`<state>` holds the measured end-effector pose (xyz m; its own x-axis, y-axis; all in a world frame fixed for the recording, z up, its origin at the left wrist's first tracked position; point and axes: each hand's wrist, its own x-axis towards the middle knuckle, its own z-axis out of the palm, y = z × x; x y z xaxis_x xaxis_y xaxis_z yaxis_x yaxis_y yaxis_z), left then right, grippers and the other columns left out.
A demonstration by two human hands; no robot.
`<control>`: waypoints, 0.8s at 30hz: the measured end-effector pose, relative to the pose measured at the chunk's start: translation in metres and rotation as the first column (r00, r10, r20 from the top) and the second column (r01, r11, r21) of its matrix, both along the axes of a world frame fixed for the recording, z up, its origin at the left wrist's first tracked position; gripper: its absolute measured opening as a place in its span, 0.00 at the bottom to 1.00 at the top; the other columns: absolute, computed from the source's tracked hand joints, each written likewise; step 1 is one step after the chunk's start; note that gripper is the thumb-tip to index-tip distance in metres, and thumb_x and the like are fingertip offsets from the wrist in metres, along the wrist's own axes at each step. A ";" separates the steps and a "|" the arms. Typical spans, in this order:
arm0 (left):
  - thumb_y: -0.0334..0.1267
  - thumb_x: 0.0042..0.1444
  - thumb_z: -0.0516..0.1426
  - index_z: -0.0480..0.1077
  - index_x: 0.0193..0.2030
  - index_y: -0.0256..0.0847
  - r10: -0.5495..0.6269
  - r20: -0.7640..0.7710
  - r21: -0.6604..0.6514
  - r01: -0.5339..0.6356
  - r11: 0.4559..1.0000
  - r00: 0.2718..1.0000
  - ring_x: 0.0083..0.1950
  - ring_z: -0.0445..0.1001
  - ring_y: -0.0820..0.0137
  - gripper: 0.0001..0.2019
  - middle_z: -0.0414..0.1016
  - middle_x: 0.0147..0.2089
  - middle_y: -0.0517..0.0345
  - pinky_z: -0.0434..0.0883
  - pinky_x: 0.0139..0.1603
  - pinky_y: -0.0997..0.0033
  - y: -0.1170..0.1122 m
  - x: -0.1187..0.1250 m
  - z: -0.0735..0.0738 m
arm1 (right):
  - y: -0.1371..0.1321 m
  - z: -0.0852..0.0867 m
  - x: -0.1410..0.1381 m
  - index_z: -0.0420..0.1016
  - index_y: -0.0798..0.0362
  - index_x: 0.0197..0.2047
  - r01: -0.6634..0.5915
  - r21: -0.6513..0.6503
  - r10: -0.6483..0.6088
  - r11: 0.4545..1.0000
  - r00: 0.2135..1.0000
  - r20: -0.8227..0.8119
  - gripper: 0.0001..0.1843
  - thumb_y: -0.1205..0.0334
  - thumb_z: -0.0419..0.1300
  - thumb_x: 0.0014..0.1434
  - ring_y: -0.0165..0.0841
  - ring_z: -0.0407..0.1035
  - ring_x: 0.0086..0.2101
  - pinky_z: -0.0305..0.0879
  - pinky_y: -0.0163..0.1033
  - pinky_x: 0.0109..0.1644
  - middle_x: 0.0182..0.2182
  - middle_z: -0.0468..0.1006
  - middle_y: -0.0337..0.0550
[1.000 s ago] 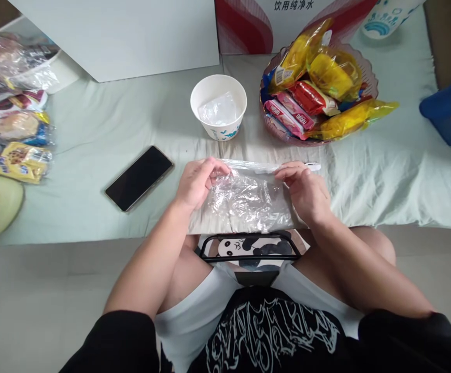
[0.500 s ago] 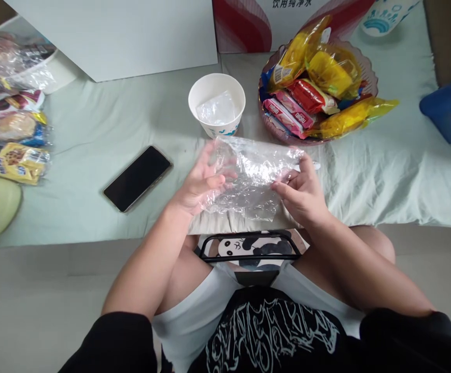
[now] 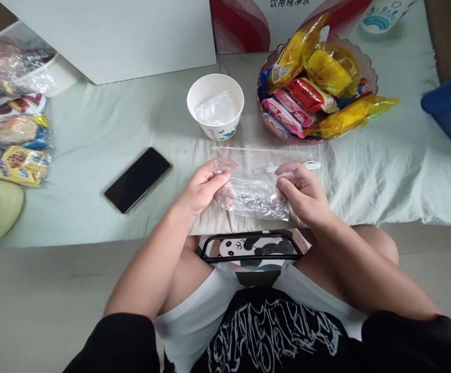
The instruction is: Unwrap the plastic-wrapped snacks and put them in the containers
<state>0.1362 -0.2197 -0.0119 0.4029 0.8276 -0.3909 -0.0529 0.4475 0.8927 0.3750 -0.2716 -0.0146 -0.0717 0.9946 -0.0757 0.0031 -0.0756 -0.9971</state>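
The bag (image 3: 254, 192) was thin clear plastic, glossy and crinkled, catching light along many small creases. The sheet (image 3: 104, 129) beneath was pale green cloth, matt and softly wrinkled. The phone (image 3: 138, 178) had a smooth, glossy black face. The cup (image 3: 214, 131) looked like white matt paper, with a scrap of shiny clear film (image 3: 214, 109) inside. The basket (image 3: 369, 71) was translucent pinkish plastic with a sheen, and the snack packets (image 3: 328, 72) in it were wrapped in glossy plastic, yellow and red
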 end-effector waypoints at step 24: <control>0.54 0.52 0.68 0.69 0.32 0.41 0.075 0.075 0.145 -0.085 0.986 0.994 0.29 0.76 0.73 0.20 0.74 0.27 0.60 0.73 0.33 0.73 0.000 0.005 -0.001 | -0.010 0.003 -0.002 0.69 0.46 0.35 0.201 0.570 -0.436 0.797 0.844 0.312 0.07 0.66 0.63 0.62 0.33 0.66 0.31 0.61 0.42 0.37 0.30 0.72 0.39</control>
